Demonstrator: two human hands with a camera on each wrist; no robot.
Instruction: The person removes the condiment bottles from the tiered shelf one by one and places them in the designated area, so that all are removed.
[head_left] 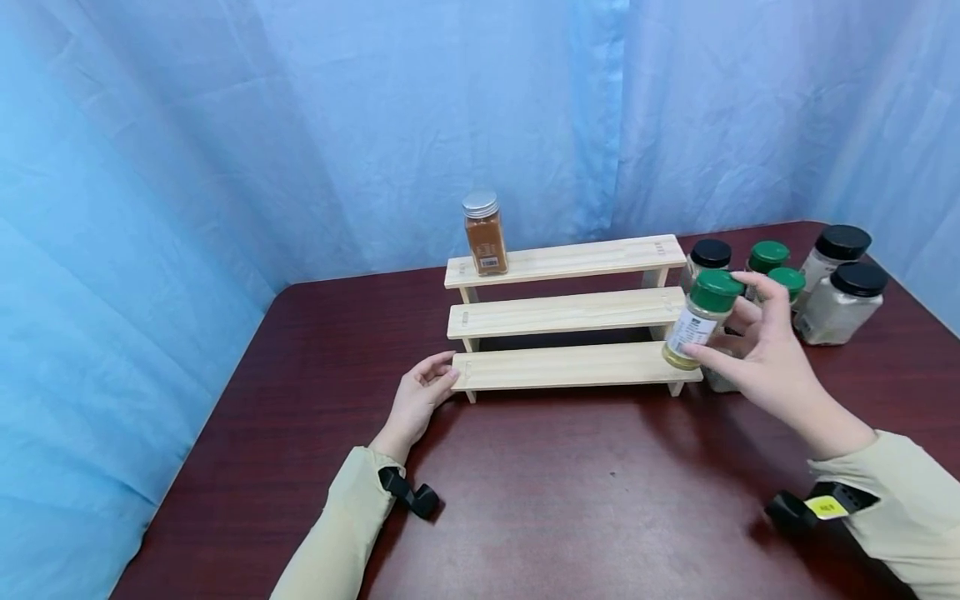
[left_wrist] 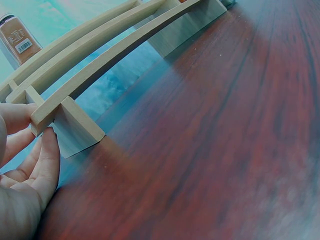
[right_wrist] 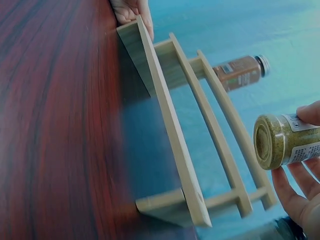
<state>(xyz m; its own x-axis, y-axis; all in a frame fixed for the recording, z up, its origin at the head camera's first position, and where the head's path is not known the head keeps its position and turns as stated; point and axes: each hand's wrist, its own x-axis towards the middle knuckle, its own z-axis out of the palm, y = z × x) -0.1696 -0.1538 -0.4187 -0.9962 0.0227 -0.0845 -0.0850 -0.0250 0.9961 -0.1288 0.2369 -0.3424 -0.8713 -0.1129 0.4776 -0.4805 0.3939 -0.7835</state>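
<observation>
**A jar held at the right end of a three-step wooden rack**

The right hand (head_left: 757,354) holds a green-lidded spice jar (head_left: 699,319), fingers and thumb curled round its body. The jar is tilted, lifted clear of the table (head_left: 600,500), and hangs just above the right end of the lowest step of the wooden rack (head_left: 570,312). In the right wrist view the jar (right_wrist: 285,140) shows its round base and yellow-green contents, with fingers (right_wrist: 292,197) below it and the rack (right_wrist: 195,130) beside it.

The left hand (head_left: 420,400) rests on the table at the left end of the lowest step, its fingers relaxed and touching the wood; the left wrist view shows the fingertips (left_wrist: 47,150) against the end of the step and its leg, holding nothing.

A jar of orange-brown spice with a silver lid (head_left: 483,233) stands upright at the left end of the top step. Right of the rack stands a cluster of jars (head_left: 795,279) with black and green lids, just behind the right hand. A blue curtain (head_left: 225,125) hangs behind the table.
</observation>
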